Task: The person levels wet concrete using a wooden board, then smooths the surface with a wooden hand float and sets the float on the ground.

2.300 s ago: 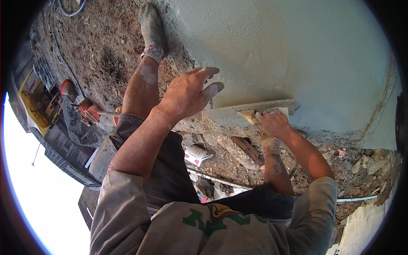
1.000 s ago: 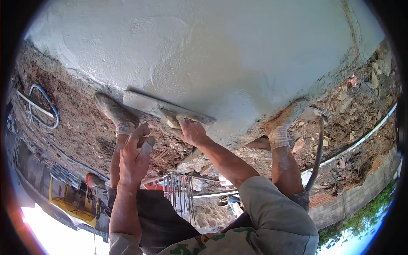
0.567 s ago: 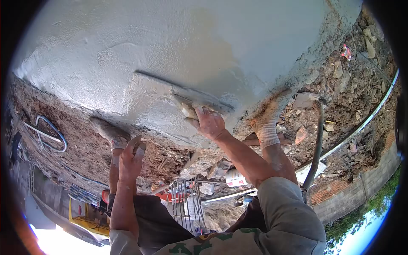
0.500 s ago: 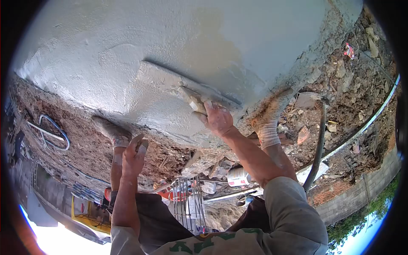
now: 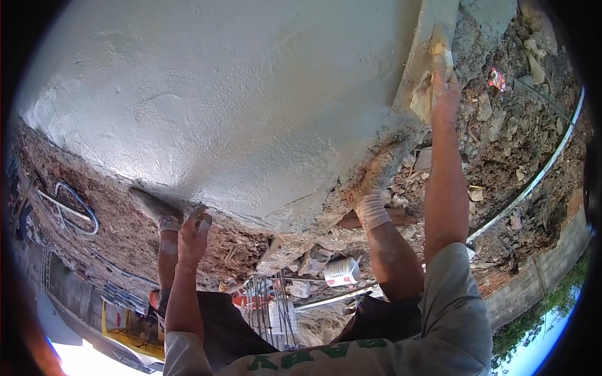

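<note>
My right hand (image 5: 445,97) is closed around the handle of a finishing trowel (image 5: 420,57), its long flat blade coated in grey cement. The blade lies along the right edge of a wet, smoothed concrete surface (image 5: 238,94), and its far end runs out of the top of the view. My left hand (image 5: 194,237) hangs near the concrete's near edge, beside my left foot, its fingers curled in with nothing visible in them. Both feet stand at that edge; the right one wears a cement-stained ribbed sock (image 5: 372,210).
Rubble and soil (image 5: 501,144) border the concrete on the right, with a red wrapper (image 5: 497,79) and a long pale pipe (image 5: 539,182). Behind my legs are a white bucket (image 5: 342,272) and upright steel bars (image 5: 271,307). A bent hose (image 5: 78,210) lies at the left.
My right hand has swept the trowel from the middle of the concrete up and right to its edge, turning the blade steeper. My left hand has shifted slightly down.
</note>
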`<state>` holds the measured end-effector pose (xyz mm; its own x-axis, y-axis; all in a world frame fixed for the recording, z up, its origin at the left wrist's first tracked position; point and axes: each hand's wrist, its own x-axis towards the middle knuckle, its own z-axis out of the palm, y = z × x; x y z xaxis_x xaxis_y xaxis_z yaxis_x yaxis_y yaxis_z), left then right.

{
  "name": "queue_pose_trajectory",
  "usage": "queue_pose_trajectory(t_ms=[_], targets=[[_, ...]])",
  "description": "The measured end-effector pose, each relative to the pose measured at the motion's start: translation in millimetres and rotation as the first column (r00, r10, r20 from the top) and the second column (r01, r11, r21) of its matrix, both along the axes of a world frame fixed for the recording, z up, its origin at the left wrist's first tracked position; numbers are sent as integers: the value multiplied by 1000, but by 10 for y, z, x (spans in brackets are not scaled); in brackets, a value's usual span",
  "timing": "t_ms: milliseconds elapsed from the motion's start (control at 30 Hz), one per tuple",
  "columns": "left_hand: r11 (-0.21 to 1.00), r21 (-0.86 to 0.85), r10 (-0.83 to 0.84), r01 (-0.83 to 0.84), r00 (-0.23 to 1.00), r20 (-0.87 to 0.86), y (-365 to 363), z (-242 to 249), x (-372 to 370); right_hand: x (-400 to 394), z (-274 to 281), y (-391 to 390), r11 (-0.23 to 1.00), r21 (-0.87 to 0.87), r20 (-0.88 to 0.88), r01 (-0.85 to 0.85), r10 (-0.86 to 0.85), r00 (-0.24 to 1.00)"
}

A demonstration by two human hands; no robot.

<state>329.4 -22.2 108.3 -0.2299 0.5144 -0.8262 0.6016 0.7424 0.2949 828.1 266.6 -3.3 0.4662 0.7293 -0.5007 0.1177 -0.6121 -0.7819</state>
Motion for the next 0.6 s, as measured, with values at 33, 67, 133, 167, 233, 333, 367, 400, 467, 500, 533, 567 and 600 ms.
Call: queue_pose_trajectory(t_ms=[33, 67, 133, 167, 233, 333, 367, 400, 467, 500, 533, 567, 600], targets=[[1000, 7, -7, 7, 1000, -10, 58, 49, -5, 68, 109, 105, 999, -16, 1, 41, -41, 999], [1000, 24, -1, 1, 1000, 2, 24, 41, -58, 164, 156, 161, 1000, -3, 4, 1, -1, 1000], [998, 58, 6, -7, 1000, 25, 35, 0, -94, 393, 117, 225, 996, 38, 13, -85, 84, 996], [998, 60, 11, -12, 1000, 21, 86, 34, -94, 452, 112, 298, 984, 58, 57, -166, 163, 985], [999, 37, 19, -20, 1000, 18, 203, 120, -73, 512, 66, 398, 947, 65, 125, -314, 305, 944], [999, 3, 34, -34, 999, -5, 227, 94, -43, 647, -98, 810, 807, -63, 432, -587, 552, 713], [1000, 6, 29, -29, 1000, 2, 178, 61, -52, 468, 86, 991, 774, -154, 438, -614, 610, 660], [1000, 7, 21, -21, 1000, 10, 147, 47, -52, 404, 122, 1132, 762, -173, 469, -624, 621, 628], [1000, -27, 5, -5, 1000, 0, 280, 114, 52, 321, 54, 1474, 734, -209, 524, -646, 642, 560], [999, -49, -2, 2, 1000, -6, 327, 138, 87, 286, 37, 1597, 721, -268, 565, -640, 655, 502], [999, -35, 23, -23, 1000, -7, 308, 115, 99, 251, 19, 1712, 706, -325, 601, -629, 668, 440], [999, -18, 47, -47, 999, -13, 279, 72, 94, 199, -17, 1830, 693, -378, 631, -614, 678, 378], [997, -8, 72, -72, 997, -22, 244, 61, 76, 213, -71, 1929, 674, -358, 662, -646, 672, 333]])
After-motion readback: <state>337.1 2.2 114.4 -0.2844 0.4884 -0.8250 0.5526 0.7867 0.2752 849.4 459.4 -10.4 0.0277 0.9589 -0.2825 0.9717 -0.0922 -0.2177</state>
